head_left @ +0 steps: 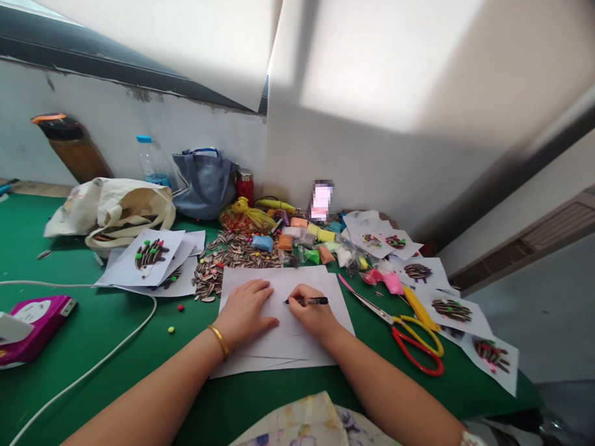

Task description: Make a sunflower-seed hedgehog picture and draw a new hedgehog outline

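White paper sheets (282,350) lie stacked on the green table in front of me. My left hand (247,314) rests flat on the left part of the top sheet, its fingers spread and holding nothing. On the right part of the sheet, my right hand (311,310) is closed around a black pen (317,301), its tip at the paper near the middle. Faint lines show on the sheet between the hands. Striped sunflower seeds (230,254) are heaped just beyond the paper's left side.
Scissors (391,319) and packets of coloured clay (326,235) lie right and beyond. Seed pictures (152,257) lie left, others (451,310) right. Bags (206,184), a bottle (153,164) and a phone (321,201) stand behind. A white cable (111,350) and purple box (42,326) lie left.
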Motion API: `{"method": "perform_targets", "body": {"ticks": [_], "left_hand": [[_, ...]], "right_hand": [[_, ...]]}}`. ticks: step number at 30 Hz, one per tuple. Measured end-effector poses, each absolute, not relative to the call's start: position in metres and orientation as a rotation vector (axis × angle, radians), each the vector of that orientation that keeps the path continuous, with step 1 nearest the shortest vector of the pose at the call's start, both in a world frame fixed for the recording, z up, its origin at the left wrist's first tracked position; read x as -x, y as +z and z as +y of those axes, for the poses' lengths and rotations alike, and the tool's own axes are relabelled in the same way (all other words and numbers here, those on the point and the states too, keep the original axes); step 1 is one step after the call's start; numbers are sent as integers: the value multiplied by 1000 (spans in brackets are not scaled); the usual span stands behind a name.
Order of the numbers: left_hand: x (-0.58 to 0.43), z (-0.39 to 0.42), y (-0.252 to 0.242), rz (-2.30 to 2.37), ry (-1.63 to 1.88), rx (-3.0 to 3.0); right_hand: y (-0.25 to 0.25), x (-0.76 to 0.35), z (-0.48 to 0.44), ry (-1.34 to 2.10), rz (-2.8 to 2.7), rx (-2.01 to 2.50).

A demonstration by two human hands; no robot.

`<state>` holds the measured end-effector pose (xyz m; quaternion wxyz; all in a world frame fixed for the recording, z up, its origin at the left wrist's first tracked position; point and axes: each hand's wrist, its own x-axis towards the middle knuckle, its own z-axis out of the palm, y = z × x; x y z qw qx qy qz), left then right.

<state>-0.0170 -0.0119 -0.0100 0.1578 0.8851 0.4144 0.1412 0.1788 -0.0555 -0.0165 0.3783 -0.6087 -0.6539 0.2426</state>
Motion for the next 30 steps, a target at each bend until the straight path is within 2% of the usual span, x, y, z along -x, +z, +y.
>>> {"method": "perform_targets", "body": {"ticks": [16,30], "left_hand": [[17,-13,-9,1199,376,-2567],[17,-12,-10,1200,386,-2581]], "right_hand": [[-14,-181,-54,572,-1666,1554],[-17,-179,-59,758,-1718,1487]]}}
